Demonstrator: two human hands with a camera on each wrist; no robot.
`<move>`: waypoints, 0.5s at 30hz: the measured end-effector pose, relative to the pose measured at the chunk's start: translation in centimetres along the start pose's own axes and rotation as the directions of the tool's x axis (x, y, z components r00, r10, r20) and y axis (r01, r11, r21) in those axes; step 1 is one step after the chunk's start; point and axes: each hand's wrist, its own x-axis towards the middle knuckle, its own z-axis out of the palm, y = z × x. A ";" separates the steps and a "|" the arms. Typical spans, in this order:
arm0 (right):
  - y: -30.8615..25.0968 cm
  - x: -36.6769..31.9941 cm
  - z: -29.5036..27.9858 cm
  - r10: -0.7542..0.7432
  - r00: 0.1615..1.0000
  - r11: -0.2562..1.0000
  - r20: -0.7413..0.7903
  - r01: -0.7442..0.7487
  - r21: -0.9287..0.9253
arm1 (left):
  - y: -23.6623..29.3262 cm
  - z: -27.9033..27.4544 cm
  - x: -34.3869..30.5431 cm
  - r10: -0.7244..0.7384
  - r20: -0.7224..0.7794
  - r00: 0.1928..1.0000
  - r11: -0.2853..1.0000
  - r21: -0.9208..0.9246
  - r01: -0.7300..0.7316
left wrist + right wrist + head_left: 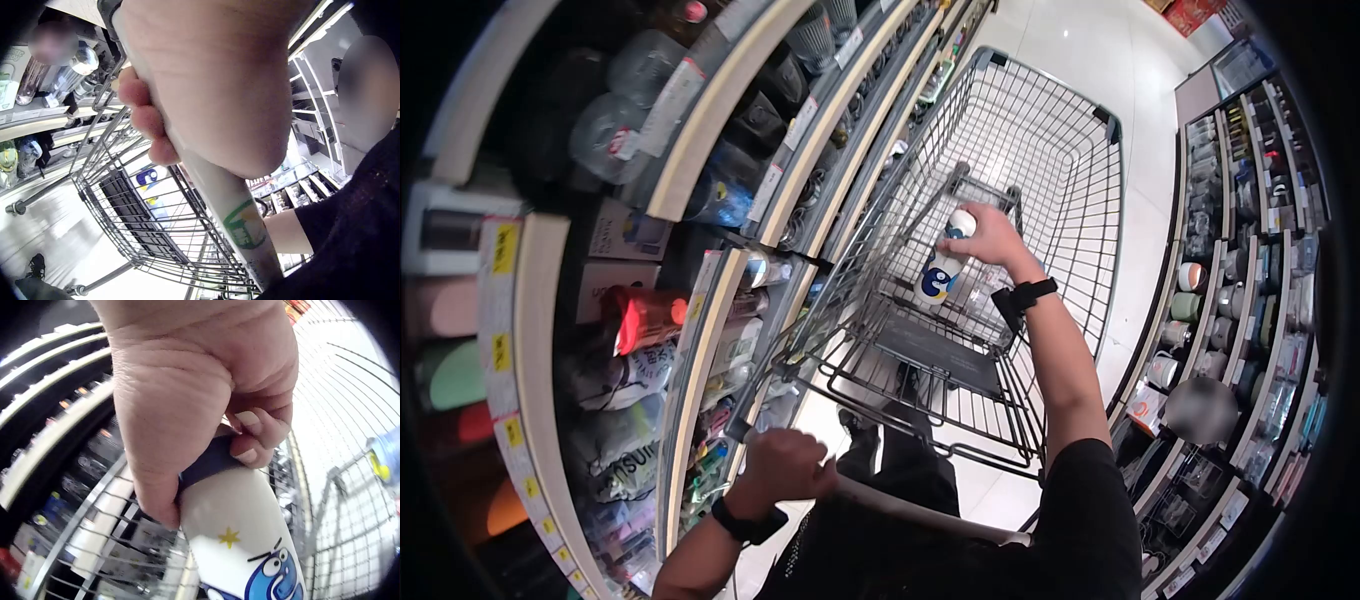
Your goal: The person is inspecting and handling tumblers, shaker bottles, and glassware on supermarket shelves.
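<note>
In the head view the right hand (990,240) grips the upper end of a white bottle (937,278) with a blue cartoon print, over the wire cart (1090,220). The right wrist view has the thumb and fingers of that hand (206,400) around the bottle's dark blue collar, above the white body (234,519). The bottle is tilted. At the cart's near end, the left hand (785,468) lies on the handle bar (900,505). Its fingers curl round the pale bar (215,187) in the left wrist view, where the hand (206,81) fills the top.
Shelves with packed goods (635,420) run close along the left. More shelves (1200,300) stand on the right. A dark panel (935,352) sits at the near end of the cart, and pale floor tiles (1060,40) extend beyond it.
</note>
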 end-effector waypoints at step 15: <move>-38.4 -20.6 -12.8 -0.674 0.732 0.493 -0.096 0.543 0.679 | 7.0 -8.4 -2.0 -0.269 -0.362 0.893 0.260 -0.920 -0.294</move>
